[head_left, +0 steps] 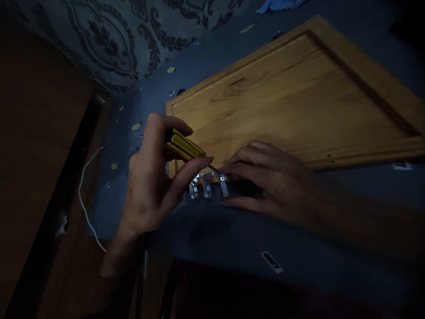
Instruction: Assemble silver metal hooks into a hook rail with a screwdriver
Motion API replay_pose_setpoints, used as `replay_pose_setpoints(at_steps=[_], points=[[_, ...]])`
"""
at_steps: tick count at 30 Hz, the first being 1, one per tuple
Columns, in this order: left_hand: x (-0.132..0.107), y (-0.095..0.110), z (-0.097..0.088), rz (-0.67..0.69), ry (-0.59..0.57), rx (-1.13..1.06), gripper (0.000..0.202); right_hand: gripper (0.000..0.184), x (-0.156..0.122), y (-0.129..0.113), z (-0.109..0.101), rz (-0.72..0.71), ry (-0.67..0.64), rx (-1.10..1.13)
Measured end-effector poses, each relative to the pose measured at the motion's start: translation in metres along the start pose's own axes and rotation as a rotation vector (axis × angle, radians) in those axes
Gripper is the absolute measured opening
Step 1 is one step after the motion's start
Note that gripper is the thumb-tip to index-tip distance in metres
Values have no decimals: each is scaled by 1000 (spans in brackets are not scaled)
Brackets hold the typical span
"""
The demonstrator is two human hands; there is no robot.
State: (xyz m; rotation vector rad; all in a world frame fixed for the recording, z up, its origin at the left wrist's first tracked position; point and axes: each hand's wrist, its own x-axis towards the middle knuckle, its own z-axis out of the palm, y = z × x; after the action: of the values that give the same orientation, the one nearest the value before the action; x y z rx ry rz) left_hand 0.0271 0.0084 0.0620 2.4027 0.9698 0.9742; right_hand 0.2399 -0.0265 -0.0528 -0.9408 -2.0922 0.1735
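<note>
My left hand (152, 181) grips a screwdriver (184, 145) with a yellow and black handle. Its thin shaft slants down to the right, the tip close to a screw on a metal hook rack (206, 186). This rack has several silver hooks and lies along the near edge of a wooden panel (252, 102) with a raised frame. Beside the right end of the rack, my right hand (275, 181) rests with its fingers reaching towards the screw and its thumb apart below. No object shows between those fingers.
The panel lies on a blue patterned cloth (206, 239). Ornate wallpaper (113, 40) rises behind. A white cable (83, 199) curves over the left edge, next to brown wooden furniture (36, 110). A blue cloth (280, 5) lies at the back.
</note>
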Motion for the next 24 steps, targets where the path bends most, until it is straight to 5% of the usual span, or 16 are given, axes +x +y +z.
replay_pose_setpoints(at_steps=[14,24], points=[[8,1,-6,5,-149,-39,38,47,2,-1,-2,6,-16,-21],[5,-5,-2,114,-29,70,34,45,2,0,-2,9,-24,-11]])
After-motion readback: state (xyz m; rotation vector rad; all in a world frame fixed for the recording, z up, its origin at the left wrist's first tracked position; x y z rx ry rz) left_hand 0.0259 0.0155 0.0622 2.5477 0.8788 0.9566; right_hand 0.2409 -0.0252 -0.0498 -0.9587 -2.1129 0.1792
